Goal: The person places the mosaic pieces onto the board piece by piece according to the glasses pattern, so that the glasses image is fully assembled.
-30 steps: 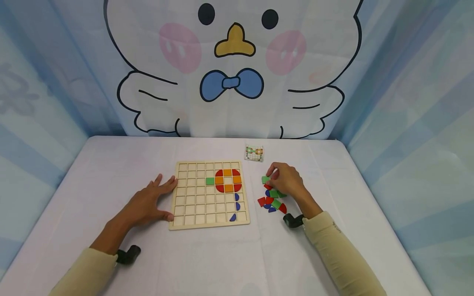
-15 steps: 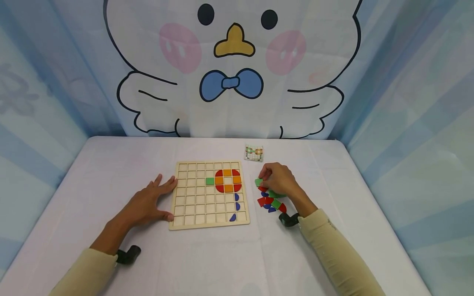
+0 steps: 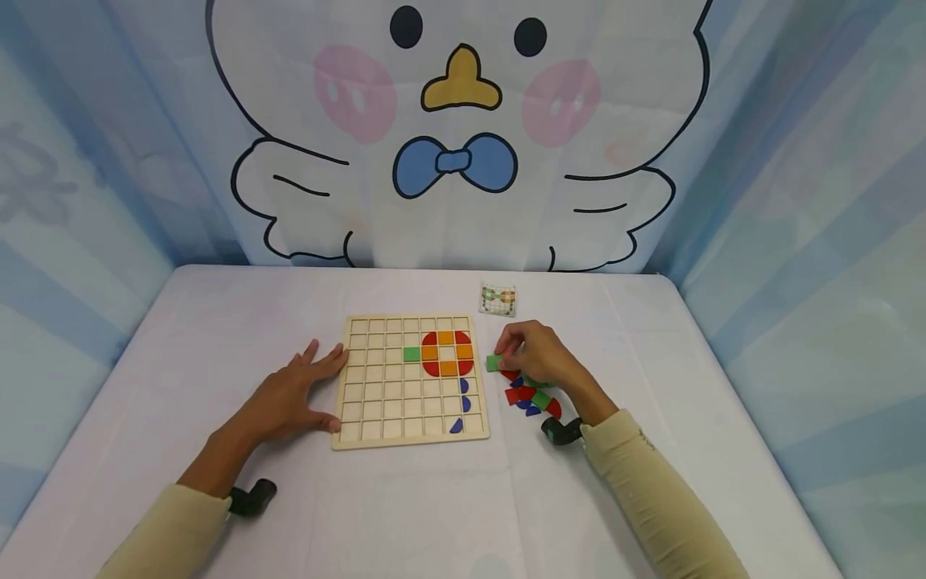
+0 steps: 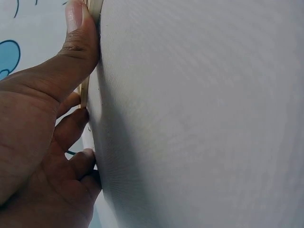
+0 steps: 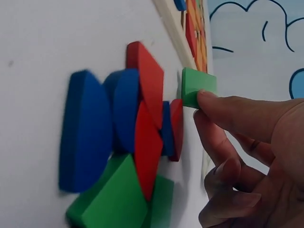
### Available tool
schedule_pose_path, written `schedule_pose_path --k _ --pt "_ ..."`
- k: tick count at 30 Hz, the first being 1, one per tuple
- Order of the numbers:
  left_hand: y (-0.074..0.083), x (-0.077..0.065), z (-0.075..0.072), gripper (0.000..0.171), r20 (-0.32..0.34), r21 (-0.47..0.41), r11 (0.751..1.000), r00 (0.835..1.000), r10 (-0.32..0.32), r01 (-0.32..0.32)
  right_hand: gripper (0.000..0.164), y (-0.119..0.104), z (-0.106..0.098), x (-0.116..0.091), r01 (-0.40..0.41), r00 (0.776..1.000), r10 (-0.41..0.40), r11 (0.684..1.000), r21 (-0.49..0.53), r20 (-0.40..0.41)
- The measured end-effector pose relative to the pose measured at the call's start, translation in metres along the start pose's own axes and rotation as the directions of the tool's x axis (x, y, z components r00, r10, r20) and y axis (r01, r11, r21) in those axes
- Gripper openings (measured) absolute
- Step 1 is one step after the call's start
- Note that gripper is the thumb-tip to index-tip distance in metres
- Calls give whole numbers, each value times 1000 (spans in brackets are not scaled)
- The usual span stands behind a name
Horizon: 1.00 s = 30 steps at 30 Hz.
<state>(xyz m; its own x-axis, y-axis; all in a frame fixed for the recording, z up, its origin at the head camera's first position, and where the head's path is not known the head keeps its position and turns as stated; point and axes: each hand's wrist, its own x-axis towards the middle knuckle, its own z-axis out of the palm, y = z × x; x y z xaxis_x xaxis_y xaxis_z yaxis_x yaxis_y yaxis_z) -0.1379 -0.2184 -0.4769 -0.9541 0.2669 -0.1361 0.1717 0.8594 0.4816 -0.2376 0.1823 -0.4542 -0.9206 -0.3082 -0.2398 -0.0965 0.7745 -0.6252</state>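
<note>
A wooden grid board (image 3: pixel 376 402) lies on the table. Red and orange tiles form a ring at its upper right, a green square tile (image 3: pixel 411 355) sits left of the ring, and several blue half-round tiles (image 3: pixel 466 404) lie below it. My left hand (image 3: pixel 285 402) has its fingers spread, with thumb and fingertips touching the board's left edge. Between thumb and finger, my right hand (image 3: pixel 538 354) pinches another green square tile (image 5: pixel 195 85), just right of the board. Under that hand lies a loose pile of red tiles (image 5: pixel 147 85), blue and green ones, partly hidden in the head view.
A small pattern card (image 3: pixel 497 299) lies behind the board, toward the right. A white cloth covers the table (image 3: pixel 405 507). A curtain with a cartoon bird (image 3: pixel 456 225) hangs behind, and blue curtains flank both sides.
My right hand has moved left from the pile toward the board, carrying the green square tile. The left hand stays at the board's edge.
</note>
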Motion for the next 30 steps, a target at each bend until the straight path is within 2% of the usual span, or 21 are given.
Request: schedule_pose_path --k 6,15,30 --pt "1 0 -1 120 2 1 1000 1000 -9 9 11 -13 3 0 42 999 -41 998 49 -12" --pt "2 0 -1 119 2 -1 1000 1000 -8 8 12 -41 22 8 145 989 -143 985 88 -33" --pt "0 1 1 120 8 -3 1000 1000 -19 19 11 -98 61 35 196 980 -195 979 47 -31"
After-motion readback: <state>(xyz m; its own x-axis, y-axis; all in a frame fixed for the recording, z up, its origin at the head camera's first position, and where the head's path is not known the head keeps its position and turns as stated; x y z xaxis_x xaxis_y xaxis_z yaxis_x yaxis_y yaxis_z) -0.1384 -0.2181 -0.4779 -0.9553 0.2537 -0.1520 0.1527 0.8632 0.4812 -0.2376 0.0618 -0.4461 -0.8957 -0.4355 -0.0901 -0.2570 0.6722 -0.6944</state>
